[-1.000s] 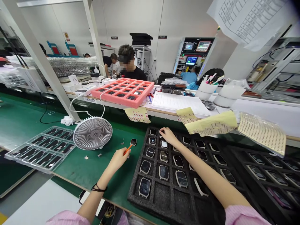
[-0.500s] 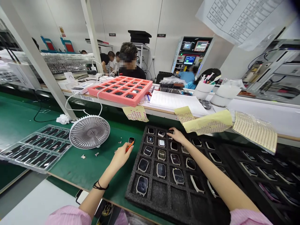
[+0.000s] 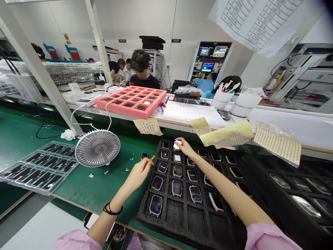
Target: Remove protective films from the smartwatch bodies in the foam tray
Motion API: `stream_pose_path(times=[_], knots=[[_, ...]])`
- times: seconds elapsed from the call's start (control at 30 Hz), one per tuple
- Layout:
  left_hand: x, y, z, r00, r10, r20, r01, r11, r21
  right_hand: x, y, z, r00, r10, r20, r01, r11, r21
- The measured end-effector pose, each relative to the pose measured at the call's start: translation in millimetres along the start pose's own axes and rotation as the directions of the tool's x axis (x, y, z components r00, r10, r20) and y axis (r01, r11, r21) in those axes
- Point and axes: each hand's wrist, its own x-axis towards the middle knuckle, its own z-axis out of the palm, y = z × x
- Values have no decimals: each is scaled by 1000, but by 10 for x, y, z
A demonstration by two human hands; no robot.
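In the left hand (image 3: 137,176), over the green desk mat (image 3: 109,189), a thin orange stick (image 3: 149,160), pinched tight between thumb and curled fingers (image 3: 142,169). Just past the tip of the stick, flat on the mat, a small black watch (image 3: 144,156). To the left of it, a round gray fan (image 3: 97,148), with a few tiny scraps (image 3: 105,172) on the mat around it.

Reaching across to the far edge of a black foam tray (image 3: 174,215), the right hand (image 3: 185,147). Its fingertips (image 3: 180,142) close together on a small white piece (image 3: 177,145), in the top row, second hole from the left. Pinching or just touching: too hard to tell. All around that hand, rows of watches (image 3: 177,189) in square holes. Beyond the tray, at the far side of the mat, a sticky yellow sheet (image 3: 226,133), and farther back on the white desk, a pink foam tray (image 3: 130,102).
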Motion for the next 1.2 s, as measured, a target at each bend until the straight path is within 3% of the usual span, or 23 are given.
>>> stream_pose_path(times=[0.13,0.3,0.47,0.8,1.2], knots=[[8,64,24,997,61,55,-52,988,-146,-118,-103,33,1000,12,19,-15,988,157],[33,270,162,980,38,196,52,899,-435,-557,-376,322,966,17,258,-119,914,387],[42,435,283,971,57,230,77,842,-533,-843,-593,529,921,9,390,-222,836,502],[22,469,306,969,27,244,137,765,-630,-902,-669,592,914,-57,401,-199,799,567],[25,454,270,970,26,240,127,790,-599,-916,-682,587,929,-51,365,-160,837,524]])
